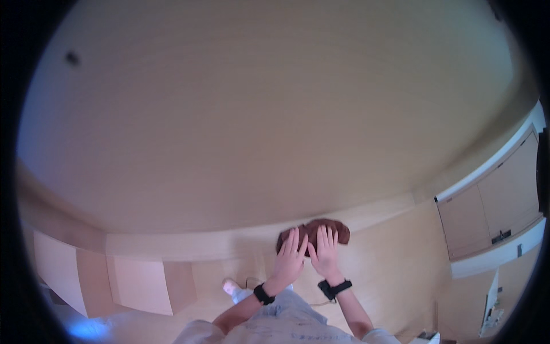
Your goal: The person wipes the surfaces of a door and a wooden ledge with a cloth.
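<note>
A crumpled dark brown cloth (339, 228) lies against the pale band along the lower edge of a large plain beige surface (258, 120). My left hand (291, 262) rests flat on the cloth's left part, fingers stretched out over it. Beside it, my right hand (325, 253) lies flat on the middle and right part, with its thumb close to the left thumb. Neither hand visibly curls around the cloth. Black straps with a small device circle both wrists, such as the right wrist strap (335, 289).
Box-like pale cabinets (142, 284) stand at the lower left. Cabinet doors (485, 210) with a dark latch are at the right. A thin cable (322, 304) runs near my body, and my foot (230, 285) shows on the floor. A blue glow (90, 329) marks the lower left.
</note>
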A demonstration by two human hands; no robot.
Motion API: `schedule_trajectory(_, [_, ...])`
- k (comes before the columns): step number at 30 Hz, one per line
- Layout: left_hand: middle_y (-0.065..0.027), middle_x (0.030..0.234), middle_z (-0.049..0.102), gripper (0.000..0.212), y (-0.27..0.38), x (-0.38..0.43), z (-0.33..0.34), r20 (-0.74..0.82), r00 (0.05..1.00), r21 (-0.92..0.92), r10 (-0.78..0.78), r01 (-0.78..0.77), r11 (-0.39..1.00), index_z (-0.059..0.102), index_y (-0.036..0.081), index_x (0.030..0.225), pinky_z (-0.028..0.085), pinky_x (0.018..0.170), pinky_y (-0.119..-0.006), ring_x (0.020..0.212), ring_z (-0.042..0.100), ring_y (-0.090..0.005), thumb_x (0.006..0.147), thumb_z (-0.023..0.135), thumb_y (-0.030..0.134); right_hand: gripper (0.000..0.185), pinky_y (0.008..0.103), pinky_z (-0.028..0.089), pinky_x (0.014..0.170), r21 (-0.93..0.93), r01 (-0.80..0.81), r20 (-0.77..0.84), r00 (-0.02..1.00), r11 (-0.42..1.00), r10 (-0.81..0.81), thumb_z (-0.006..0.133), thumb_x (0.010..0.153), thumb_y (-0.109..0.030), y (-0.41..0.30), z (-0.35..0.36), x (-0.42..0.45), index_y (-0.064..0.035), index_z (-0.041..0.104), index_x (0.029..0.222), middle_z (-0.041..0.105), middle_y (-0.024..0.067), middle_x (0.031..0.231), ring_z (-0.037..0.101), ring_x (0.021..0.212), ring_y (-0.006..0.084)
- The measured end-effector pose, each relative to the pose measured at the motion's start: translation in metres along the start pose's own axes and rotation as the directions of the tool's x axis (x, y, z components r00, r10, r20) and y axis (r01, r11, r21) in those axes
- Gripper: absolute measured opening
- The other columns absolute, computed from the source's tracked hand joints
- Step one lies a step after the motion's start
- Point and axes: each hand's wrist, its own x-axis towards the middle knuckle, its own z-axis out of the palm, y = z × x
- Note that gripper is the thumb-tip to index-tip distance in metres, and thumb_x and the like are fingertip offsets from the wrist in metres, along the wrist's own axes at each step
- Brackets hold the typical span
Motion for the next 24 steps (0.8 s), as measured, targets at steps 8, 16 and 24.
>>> schedule_trajectory(8, [-0.0270, 0.144, 0.027, 0.066, -0.024, -0.061, -0.064, -0.071, 0.985, 0.097, -0.157, 0.164, 0.982, 0.037, -0.003, 0.136, 0.027, 0.108, -0.043, 0.135, 0.026, -0.0371, 0.082, 0.059, 0.027, 0.062, 0.0539, 0.018, 0.109, 0.219, 0.247, 0.028, 0.965, 0.944, -0.259, 0.052, 0.089, -0.034, -0.075, 0.000, 0.005, 0.0086, 0.037, 0.132, 0.040, 0.0268, 0.134, 0.032, 0.129, 0.0415])
schedule_trajectory(16, [-0.0279, 0.142, 0.029, 0.059, 0.033, -0.078, -0.099, -0.389, 0.871, 0.157, -0.301, 0.384, 0.910, 0.042, 0.001, 0.133, 0.034, 0.102, -0.048, 0.130, 0.033, -0.0404, 0.084, 0.059, 0.030, 0.054, 0.0505, 0.031, 0.102, 0.144, 0.594, -0.030, 0.802, 0.792, -0.596, 0.053, 0.087, -0.034, -0.071, -0.080, 0.013, -0.0027, 0.045, 0.131, 0.052, 0.0140, 0.123, 0.046, 0.116, 0.0301])
schedule_trajectory(24, [-0.0386, 0.143, 0.009, 0.060, 0.101, -0.031, -0.141, -0.516, 0.787, 0.151, -0.338, 0.472, 0.869, 0.042, 0.001, 0.130, 0.018, 0.102, -0.066, 0.133, 0.011, -0.0539, 0.086, 0.059, 0.039, 0.044, 0.0429, 0.043, 0.090, -0.059, 0.740, -0.180, 0.653, 0.670, -0.736, 0.057, 0.085, -0.030, -0.045, -0.227, 0.037, -0.0112, 0.055, 0.124, 0.061, 0.0053, 0.111, 0.056, 0.101, 0.0218])
